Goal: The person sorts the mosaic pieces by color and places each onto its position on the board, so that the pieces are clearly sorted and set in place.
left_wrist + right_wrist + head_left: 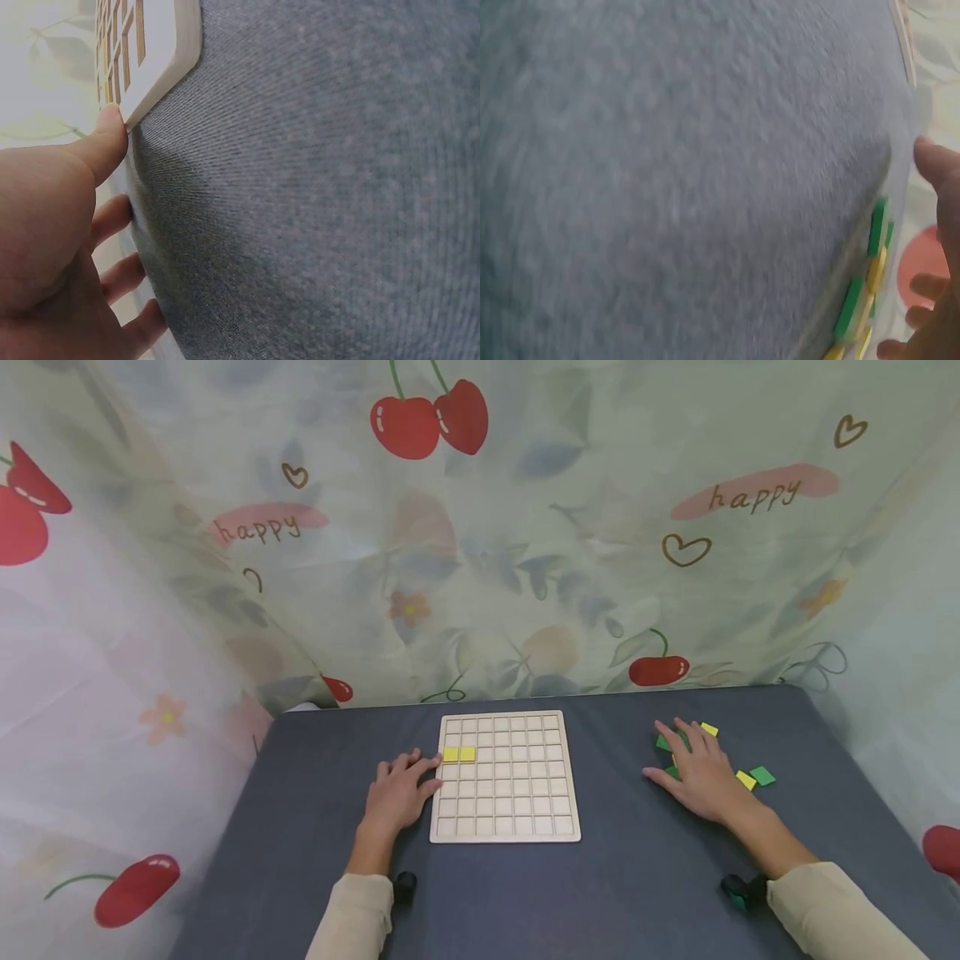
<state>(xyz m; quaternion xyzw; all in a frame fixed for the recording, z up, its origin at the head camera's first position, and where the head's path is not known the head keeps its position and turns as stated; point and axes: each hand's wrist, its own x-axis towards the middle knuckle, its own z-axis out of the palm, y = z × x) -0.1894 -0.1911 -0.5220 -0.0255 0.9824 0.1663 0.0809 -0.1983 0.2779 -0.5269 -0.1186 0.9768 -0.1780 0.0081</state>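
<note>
A pale wooden grid board [505, 843] lies on the dark table, with two yellow square tiles [459, 754] side by side in the left end of one row. Beside its left edge rests my left hand [396, 793], thumb and forefinger touching the rim. In the left wrist view the thumb [109, 142] meets the board's corner [176, 67]. Spread over a loose group of green and yellow tiles is my right hand [701, 777], which partly hides them. The right wrist view shows green tiles [849, 311] on the cloth below that hand, with no tile between its fingers.
A green tile [762, 776] and a yellow tile [746, 780] lie to the right of the right hand. Dark grey cloth covers the table [510, 902]. A cherry-patterned curtain [495, 568] stands behind the table and along its sides.
</note>
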